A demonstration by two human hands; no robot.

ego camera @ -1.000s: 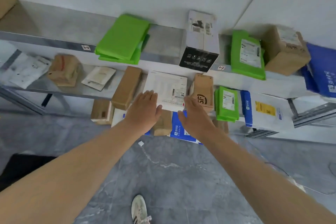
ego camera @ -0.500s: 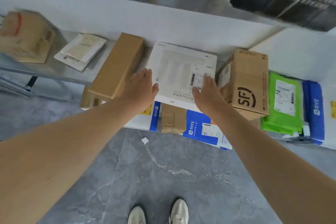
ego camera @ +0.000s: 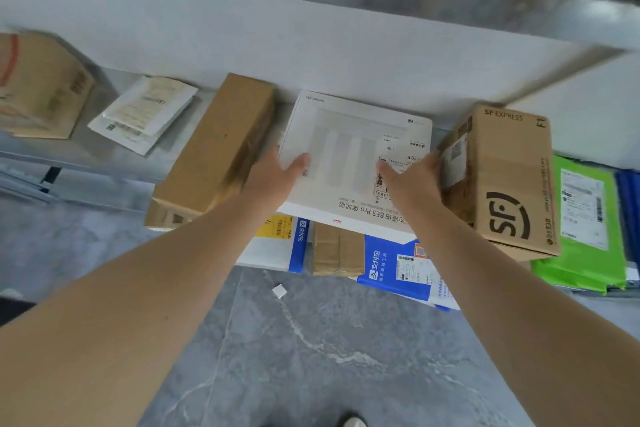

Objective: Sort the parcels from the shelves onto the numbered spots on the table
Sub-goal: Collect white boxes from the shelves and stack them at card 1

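Note:
A flat white box (ego camera: 349, 163) with a shipping label lies on the middle shelf (ego camera: 86, 152), its near edge sticking out past the shelf front. My left hand (ego camera: 273, 177) grips its left side, thumb on top and fingers hidden beside the box. My right hand (ego camera: 414, 180) grips its right side, thumb across the label, fingers tucked between it and the SF Express carton (ego camera: 509, 177).
A long brown carton (ego camera: 214, 149) lies close on the left, with a white mailer (ego camera: 145, 113) and a brown box (ego camera: 41, 87) further left. Blue-and-white mailers (ego camera: 398, 267), a small carton (ego camera: 337, 248) and green bags (ego camera: 581, 225) sit lower. Grey floor (ego camera: 311, 357) below.
I have moved closer to the shelf. Both hands have gone from lying at the white box's near edge to clasping its two sides.

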